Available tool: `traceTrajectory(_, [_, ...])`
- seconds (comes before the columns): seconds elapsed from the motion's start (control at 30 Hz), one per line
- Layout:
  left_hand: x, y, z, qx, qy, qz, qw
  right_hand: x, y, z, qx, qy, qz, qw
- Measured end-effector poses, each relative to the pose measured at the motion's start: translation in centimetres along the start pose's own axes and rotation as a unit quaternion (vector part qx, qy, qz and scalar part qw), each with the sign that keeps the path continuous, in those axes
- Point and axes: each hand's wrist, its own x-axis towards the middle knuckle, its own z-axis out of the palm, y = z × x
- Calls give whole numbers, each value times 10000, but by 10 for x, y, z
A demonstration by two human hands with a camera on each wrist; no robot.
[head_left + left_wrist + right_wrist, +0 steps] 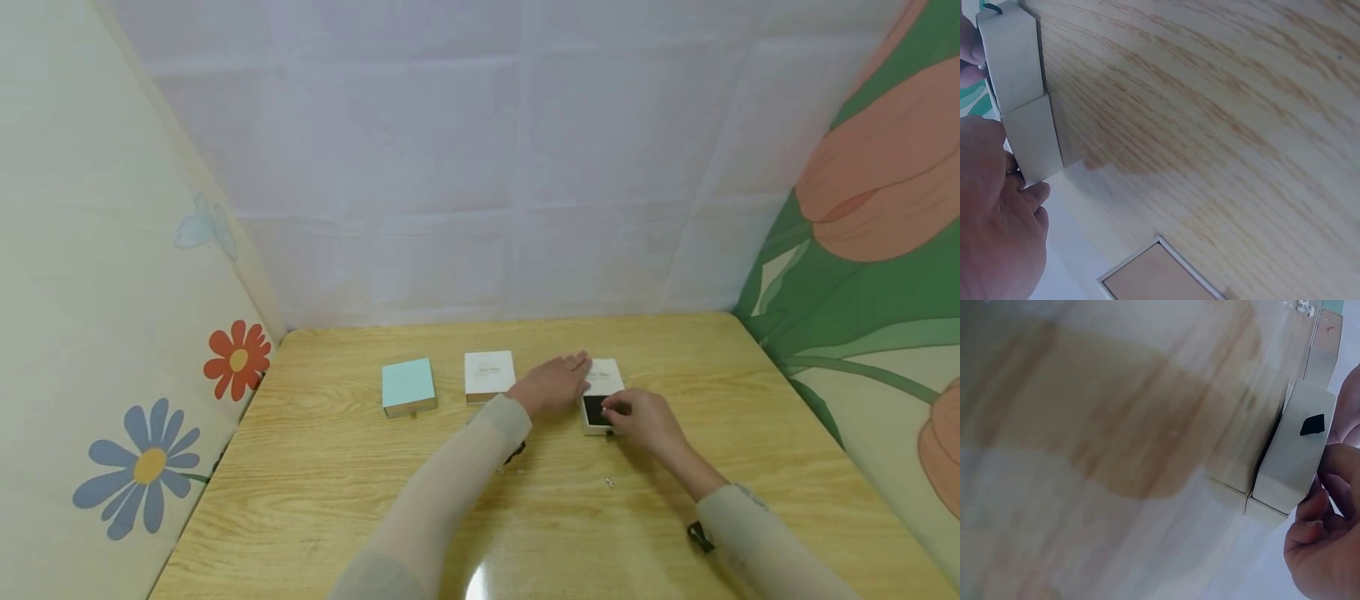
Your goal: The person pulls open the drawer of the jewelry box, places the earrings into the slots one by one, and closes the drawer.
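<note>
A white drawer-style jewelry box (602, 377) stands on the right of the table, its black-lined drawer (596, 412) pulled out toward me. My left hand (553, 385) holds this box at its back left corner; in the left wrist view its fingers (1034, 195) curl at the rear end. Over the drawer, my right hand (637, 417) pinches a small shiny piece of jewelry (982, 65) between thumb and fingertips. The piece is too small to tell its exact kind. From the right wrist view, a black pull tab (1312, 424) shows on the drawer's front.
A second white box (489, 372) and a light blue box (408, 383) stand to the left, both closed. Small silvery pieces (611, 482) lie on the wooden table (315, 467) nearer to me, some beside my left forearm. A white cloth (450, 167) hangs behind.
</note>
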Motion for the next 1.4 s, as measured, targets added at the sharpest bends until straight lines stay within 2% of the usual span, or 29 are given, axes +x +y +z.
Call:
traceTrajectory(0.2, [1, -1, 0, 110, -3, 33, 9999, 3, 0, 2, -115, 51, -141, 9998])
traceTrajectory(0.57, [-1, 1, 0, 92, -31, 13, 10000, 4, -4, 4, -425, -278, -52, 9987])
traceTrajectory(0.73, [0, 0, 2, -27, -49, -7, 10000, 4, -4, 3, -426, -238, -85, 9988])
traceTrajectory(0.93, [-1, 1, 1, 99, -63, 0, 9999, 4, -3, 5, -380, -173, -43, 9991])
traceTrajectory(1.17, [-1, 1, 1, -63, -68, -51, 9999, 6, -3, 3, -407, -391, -6, 9984])
traceTrajectory(1.4, [-1, 0, 1, 47, 20, 11, 10000, 7, -4, 1, -284, -527, 61, 9982])
